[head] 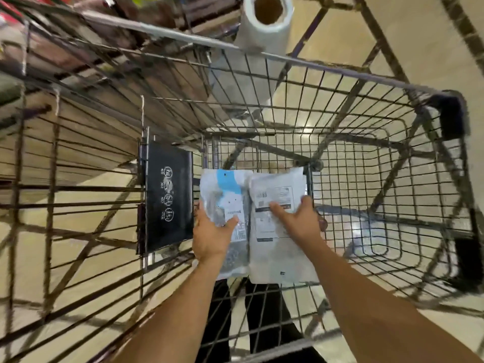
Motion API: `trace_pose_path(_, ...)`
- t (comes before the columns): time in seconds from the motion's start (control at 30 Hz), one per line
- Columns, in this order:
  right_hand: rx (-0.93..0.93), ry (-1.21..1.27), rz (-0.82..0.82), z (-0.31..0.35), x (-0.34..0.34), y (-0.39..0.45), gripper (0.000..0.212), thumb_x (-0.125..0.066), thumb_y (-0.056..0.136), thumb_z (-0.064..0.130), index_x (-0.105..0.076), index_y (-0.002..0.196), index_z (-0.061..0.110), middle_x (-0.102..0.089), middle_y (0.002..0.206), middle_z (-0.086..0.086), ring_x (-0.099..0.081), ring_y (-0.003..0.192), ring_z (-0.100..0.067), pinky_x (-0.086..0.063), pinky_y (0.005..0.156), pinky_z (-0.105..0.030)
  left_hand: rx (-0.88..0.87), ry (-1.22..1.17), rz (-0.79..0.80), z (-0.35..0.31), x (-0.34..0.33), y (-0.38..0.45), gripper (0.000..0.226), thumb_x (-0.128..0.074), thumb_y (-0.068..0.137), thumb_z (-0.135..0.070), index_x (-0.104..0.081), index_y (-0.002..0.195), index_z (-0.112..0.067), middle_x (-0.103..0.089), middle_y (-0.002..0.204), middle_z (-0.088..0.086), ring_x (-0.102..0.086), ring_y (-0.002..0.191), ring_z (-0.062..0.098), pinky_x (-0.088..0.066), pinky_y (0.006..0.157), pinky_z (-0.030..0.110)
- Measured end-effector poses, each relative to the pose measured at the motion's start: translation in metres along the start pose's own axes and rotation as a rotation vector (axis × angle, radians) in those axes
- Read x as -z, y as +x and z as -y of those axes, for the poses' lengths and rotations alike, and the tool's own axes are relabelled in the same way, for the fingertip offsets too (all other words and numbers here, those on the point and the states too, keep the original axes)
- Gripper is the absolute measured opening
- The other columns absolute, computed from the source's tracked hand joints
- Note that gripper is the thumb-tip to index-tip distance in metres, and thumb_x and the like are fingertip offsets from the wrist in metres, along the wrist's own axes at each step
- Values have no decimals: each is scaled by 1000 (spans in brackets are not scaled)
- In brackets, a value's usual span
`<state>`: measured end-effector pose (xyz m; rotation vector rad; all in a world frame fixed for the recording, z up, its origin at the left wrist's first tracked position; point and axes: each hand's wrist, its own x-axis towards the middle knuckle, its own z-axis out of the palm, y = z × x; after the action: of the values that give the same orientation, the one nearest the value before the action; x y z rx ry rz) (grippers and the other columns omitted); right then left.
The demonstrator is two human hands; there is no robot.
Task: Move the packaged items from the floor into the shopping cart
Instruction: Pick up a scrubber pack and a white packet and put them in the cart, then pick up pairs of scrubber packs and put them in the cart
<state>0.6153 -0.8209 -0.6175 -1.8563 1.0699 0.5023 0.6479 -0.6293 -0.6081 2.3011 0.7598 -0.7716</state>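
I look down into a wire shopping cart (366, 163). My left hand (212, 234) grips a clear packet with a blue patch (222, 189), thumb on its front. My right hand (301, 218) grips a white packet with a printed label (277, 195), thumb across the label. Both packets are held side by side, touching, over the near end of the cart's basket. The basket's wire bottom beyond the packets holds nothing that I can see.
The cart's black child-seat flap (167, 197) stands just left of the packets. A white roll on a stand (264, 27) rises beyond the cart's far rim. Shelving (52, 61) lies to the upper left, a beige tiled floor (424, 35) all around.
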Motion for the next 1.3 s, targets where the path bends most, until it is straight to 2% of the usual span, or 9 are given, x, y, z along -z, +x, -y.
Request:
trace_pose_path(0.13,-33,-102,-57,-5,-8,6,71,-79,86,54,-54,130,4,-70,111,-9,-68,105,-32,-49,78,-32,40,84,-28,-3,-6,5,96,-85,79,-44,-37,152,-7,-62,137,24,-60,123,45,-52,90,49)
trace_pose_path(0.27,-40,-281,-85,0,-20,4,74,-67,90,65,-53,129,3,-63,124,-17,-63,114,-36,-51,82,-41,-90,219,-102,-10,-10,4,101,-88,76,-40,-31,151,-2,-50,146,23,-50,132,42,-51,98,55)
trace_pose_path(0.43,-64,-528,-181,10,-14,-4,96,-58,88,76,-38,146,2,-43,144,-24,-43,135,-41,-46,103,-53,-227,463,-154,-24,-2,-9,117,-80,85,-40,-1,160,0,-28,159,21,-37,142,36,-37,116,43)
trace_pose_path(0.5,-41,-597,-179,18,-3,-7,95,-55,90,76,-33,149,5,-41,146,-24,-41,137,-42,-43,106,-54,-318,603,-158,-27,4,-15,105,-73,90,-41,-6,161,-4,-26,161,20,-33,145,34,-34,118,42)
trace_pose_path(0.63,179,-724,-136,47,25,-27,75,-43,100,67,-36,153,14,-41,153,-17,-41,139,-38,-42,108,-52,-501,837,-143,-43,37,-31,71,-54,96,-45,-28,156,-16,-40,153,11,-39,141,31,-34,116,47)
trace_pose_path(0.8,564,-883,-3,112,57,-74,62,-50,102,56,-40,154,24,-44,157,-4,-40,144,-31,-39,110,-48,-691,1026,-170,-71,119,-63,68,-48,99,-47,-28,157,-19,-37,158,13,-28,149,35,-18,124,55)
trace_pose_path(1.13,1134,-1013,-114,280,62,-222,68,-46,101,62,-33,159,30,-35,165,1,-33,150,-30,-40,114,-47,-613,1020,-580,-65,345,-166,65,-34,104,-49,-27,161,-18,-24,168,14,-13,157,34,-2,126,56)
trace_pose_path(1.2,1208,-1025,-140,304,52,-259,70,-47,100,63,-34,160,30,-36,166,1,-34,150,-31,-40,113,-49,-568,976,-680,-46,389,-182,65,-37,102,-51,-33,158,-19,-30,166,14,-19,156,34,-6,127,57)
trace_pose_path(1.3,1350,-1012,-192,335,24,-322,66,-53,94,61,-49,150,27,-52,153,-3,-49,139,-35,-48,102,-53,-577,908,-845,-1,453,-206,61,-54,94,-52,-58,142,-14,-53,150,18,-42,144,38,-22,122,59)
